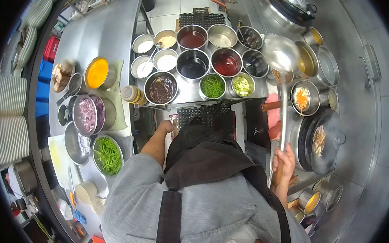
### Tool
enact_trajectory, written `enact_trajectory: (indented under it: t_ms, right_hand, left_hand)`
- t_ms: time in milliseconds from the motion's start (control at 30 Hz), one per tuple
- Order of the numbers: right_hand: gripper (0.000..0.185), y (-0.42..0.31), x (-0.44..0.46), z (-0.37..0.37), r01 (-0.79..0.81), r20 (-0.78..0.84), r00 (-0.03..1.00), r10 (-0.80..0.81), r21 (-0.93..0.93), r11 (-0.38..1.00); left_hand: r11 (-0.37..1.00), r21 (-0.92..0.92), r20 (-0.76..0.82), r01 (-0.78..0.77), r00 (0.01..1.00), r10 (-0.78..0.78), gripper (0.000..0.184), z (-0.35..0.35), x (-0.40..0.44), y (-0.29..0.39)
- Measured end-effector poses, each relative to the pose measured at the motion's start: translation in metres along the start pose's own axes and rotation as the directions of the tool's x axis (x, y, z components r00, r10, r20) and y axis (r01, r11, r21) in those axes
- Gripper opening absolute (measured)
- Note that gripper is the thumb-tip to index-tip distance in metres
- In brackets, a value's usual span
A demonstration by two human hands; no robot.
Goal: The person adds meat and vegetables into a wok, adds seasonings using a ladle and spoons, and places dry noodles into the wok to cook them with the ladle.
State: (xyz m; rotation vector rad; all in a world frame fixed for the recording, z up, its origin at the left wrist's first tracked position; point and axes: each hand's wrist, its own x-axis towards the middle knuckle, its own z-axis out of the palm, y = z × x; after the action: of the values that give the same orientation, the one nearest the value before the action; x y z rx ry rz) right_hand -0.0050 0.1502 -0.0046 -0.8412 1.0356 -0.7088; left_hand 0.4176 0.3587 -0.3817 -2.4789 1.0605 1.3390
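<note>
My right hand [285,160] is wrapped around the wooden end of a long-handled ladle [284,117]. The ladle's broad metal bowl points away from me, above the containers at the right end of the front counter. Just right of that hand, a dark wok [330,151] holds pieces of frying food [319,140] and gives off steam. Beyond the wok stands a metal bowl [296,111] with orange shreds and pale pieces in it. My left hand [165,126] hangs low beside my apron, below the front counter's edge; its fingers are hidden.
Rows of metal pots with sauces, powders, green shreds [212,86] and chopped pale-green pieces [242,86] line the front counter [186,92]. The left counter carries purple onion [87,116], a bowl of green strips [108,156] and an orange liquid [97,73]. Stacked plates [11,140] stand far left.
</note>
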Motion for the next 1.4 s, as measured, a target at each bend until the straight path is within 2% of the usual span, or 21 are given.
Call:
enact_trajectory:
  t_ms: [67, 167, 233, 300, 333, 367, 400, 433, 567, 633, 767, 867, 967, 1000, 1067, 1100, 1133, 1167, 1233, 1367, 1400]
  right_hand:
    - [0.055, -0.008, 0.015, 0.050, -0.064, 0.128, 0.989, 0.079, -0.117, 0.991]
    - [0.067, 0.006, 0.049, 0.077, -0.056, 0.238, 0.955, 0.179, -0.449, 0.892]
    - [0.064, 0.023, 0.066, 0.091, 0.071, 0.305, 0.938, 0.164, -0.633, 0.771]
    - [0.058, 0.026, 0.077, 0.110, 0.176, 0.308, 0.936, 0.171, -0.830, 0.529]
    - [0.058, 0.029, 0.082, 0.115, 0.177, 0.309, 0.935, 0.177, -0.835, 0.522]
    - [0.059, 0.035, 0.088, 0.117, 0.263, 0.358, 0.924, 0.138, -0.852, 0.452]
    - [0.059, 0.039, 0.092, 0.120, 0.343, 0.408, 0.907, 0.105, -0.860, 0.378]
    - [0.059, 0.033, 0.090, 0.131, 0.273, 0.354, 0.920, 0.170, -0.888, 0.371]
    - [0.060, 0.035, 0.092, 0.136, 0.315, 0.387, 0.909, 0.156, -0.882, 0.351]
    - [0.061, 0.028, 0.090, 0.146, 0.218, 0.314, 0.916, 0.250, -0.912, 0.347]
    - [0.062, 0.034, 0.096, 0.140, 0.171, 0.305, 0.908, 0.288, -0.895, 0.411]
    - [0.062, 0.033, 0.094, 0.138, 0.116, 0.298, 0.903, 0.309, -0.863, 0.492]
    - [0.064, 0.031, 0.090, 0.133, -0.056, 0.261, 0.902, 0.344, -0.720, 0.692]
    - [0.064, 0.029, 0.087, 0.133, -0.057, 0.261, 0.904, 0.340, -0.713, 0.699]
    - [0.065, 0.023, 0.081, 0.133, -0.130, 0.241, 0.906, 0.349, -0.626, 0.769]
    - [0.066, 0.023, 0.079, 0.131, -0.147, 0.239, 0.906, 0.351, -0.598, 0.788]
    - [0.066, 0.024, 0.077, 0.128, -0.147, 0.238, 0.908, 0.344, -0.589, 0.795]
    - [0.066, 0.025, 0.076, 0.125, -0.139, 0.239, 0.910, 0.340, -0.596, 0.791]
    - [0.066, 0.026, 0.071, 0.123, -0.130, 0.236, 0.914, 0.329, -0.597, 0.791]
    - [0.065, 0.025, 0.064, 0.120, -0.133, 0.240, 0.916, 0.320, -0.571, 0.810]
    - [0.065, 0.026, 0.063, 0.119, -0.130, 0.245, 0.918, 0.313, -0.558, 0.820]
  left_hand:
    - [0.969, -0.244, -0.028, 0.040, 0.998, -0.048, 0.027, 0.005, -0.006, -0.002]
    - [0.952, -0.305, -0.055, 0.009, 0.998, -0.027, 0.027, 0.014, -0.019, -0.006]
    - [0.952, -0.304, -0.066, -0.019, 0.998, -0.002, 0.026, 0.033, -0.014, -0.017]
    - [0.942, -0.336, -0.045, -0.004, 0.999, -0.011, 0.027, 0.049, -0.020, -0.029]
    - [0.934, -0.358, -0.026, 0.007, 0.999, -0.018, 0.028, 0.051, -0.026, -0.030]
    - [0.908, -0.397, 0.047, 0.134, 0.991, -0.126, 0.020, 0.054, -0.031, -0.031]
    - [0.904, -0.405, 0.053, 0.137, 0.991, -0.126, 0.020, 0.077, -0.022, -0.045]
    - [0.969, -0.244, 0.040, 0.032, 0.999, -0.023, 0.018, 0.113, -0.002, -0.069]
    - [0.998, -0.060, 0.222, 0.035, 0.975, -0.021, 0.027, 0.106, -0.015, -0.072]
    - [1.000, -0.025, 0.208, -0.009, 0.978, 0.014, 0.026, 0.124, -0.005, -0.084]
    - [1.000, -0.023, 0.202, -0.007, 0.979, 0.011, 0.025, 0.117, 0.004, -0.087]
    - [0.991, -0.133, 0.100, 0.001, 0.995, 0.013, 0.017, 0.089, -0.002, -0.066]
    - [0.898, -0.431, 0.011, 0.083, 0.996, -0.087, 0.021, 0.068, -0.005, -0.050]
    - [0.903, -0.423, 0.008, 0.082, 0.996, -0.086, 0.021, 0.062, -0.006, -0.048]
    - [0.904, -0.420, 0.114, 0.075, 0.993, -0.029, 0.034, 0.051, -0.007, -0.043]
    - [0.938, -0.347, 0.056, -0.023, 0.997, 0.045, 0.030, 0.061, 0.006, -0.050]
    - [0.942, -0.335, 0.054, -0.026, 0.997, 0.047, 0.030, 0.064, 0.006, -0.053]
    - [0.945, -0.308, 0.007, -0.109, 0.993, 0.117, 0.029, 0.067, 0.006, -0.057]
    - [0.973, -0.134, 0.025, -0.190, 0.980, 0.195, 0.028, 0.057, -0.002, -0.055]
    - [0.977, -0.085, 0.079, -0.194, 0.976, 0.200, 0.026, 0.076, 0.014, -0.073]
    - [0.972, -0.001, 0.090, -0.233, 0.968, 0.232, 0.025, 0.076, 0.012, -0.076]
